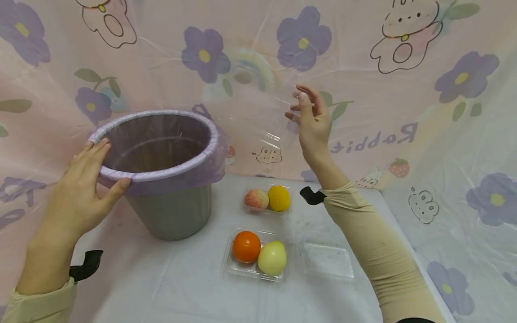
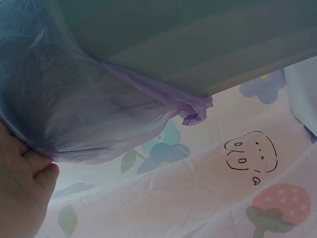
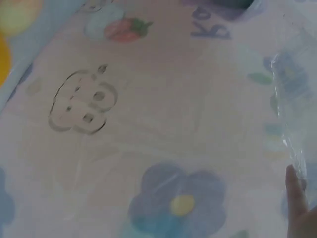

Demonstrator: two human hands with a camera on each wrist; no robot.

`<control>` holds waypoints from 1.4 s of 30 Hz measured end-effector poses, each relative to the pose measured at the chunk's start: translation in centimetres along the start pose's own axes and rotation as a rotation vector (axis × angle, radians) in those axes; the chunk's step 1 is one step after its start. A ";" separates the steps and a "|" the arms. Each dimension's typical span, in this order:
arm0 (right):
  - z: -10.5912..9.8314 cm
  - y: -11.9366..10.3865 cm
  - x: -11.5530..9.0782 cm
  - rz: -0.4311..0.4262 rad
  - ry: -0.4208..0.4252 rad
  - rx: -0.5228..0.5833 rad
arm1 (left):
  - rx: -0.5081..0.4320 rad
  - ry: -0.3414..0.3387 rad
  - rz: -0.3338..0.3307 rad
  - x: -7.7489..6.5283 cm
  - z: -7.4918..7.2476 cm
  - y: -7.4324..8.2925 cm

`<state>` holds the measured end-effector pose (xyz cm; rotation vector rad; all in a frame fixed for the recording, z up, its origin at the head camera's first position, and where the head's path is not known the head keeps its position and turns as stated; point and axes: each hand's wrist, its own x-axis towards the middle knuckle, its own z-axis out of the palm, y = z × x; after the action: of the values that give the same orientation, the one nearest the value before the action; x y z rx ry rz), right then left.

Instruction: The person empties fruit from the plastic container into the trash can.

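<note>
At the left, the grey bin (image 1: 173,213) and its purple liner (image 1: 216,163) are gripped at the edge by the left hand (image 1: 78,193); by an uneven push, the bin could be tipped or the liner dragged loose. Farther right, a clear container (image 3: 299,109) is pinched by the right hand (image 1: 313,120); should that hold weaken, the boxed yellow fruit (image 1: 279,198) could be struck.

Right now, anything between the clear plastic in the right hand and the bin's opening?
Nothing visible in the head view. The right hand holds the clear plastic right of the bin; the left hand touches the rim at its left, off that path.
</note>
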<state>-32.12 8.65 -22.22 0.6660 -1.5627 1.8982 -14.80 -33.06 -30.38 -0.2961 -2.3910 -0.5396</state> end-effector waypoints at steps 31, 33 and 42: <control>-24.7 6.7 -5.9 0.527 -0.277 -0.313 | 0.000 0.001 -0.002 0.0 0.2 0.0; -25.9 7.4 -6.5 0.568 -0.302 -0.336 | -0.003 0.005 -0.002 -0.1 0.2 0.0; -29.4 10.0 -9.0 0.728 -0.379 -0.410 | -0.009 0.024 0.006 0.0 0.1 0.2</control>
<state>-33.25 35.06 -40.89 0.2939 -2.6158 1.8770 -14.79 -32.79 -30.39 -0.2991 -2.3644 -0.5485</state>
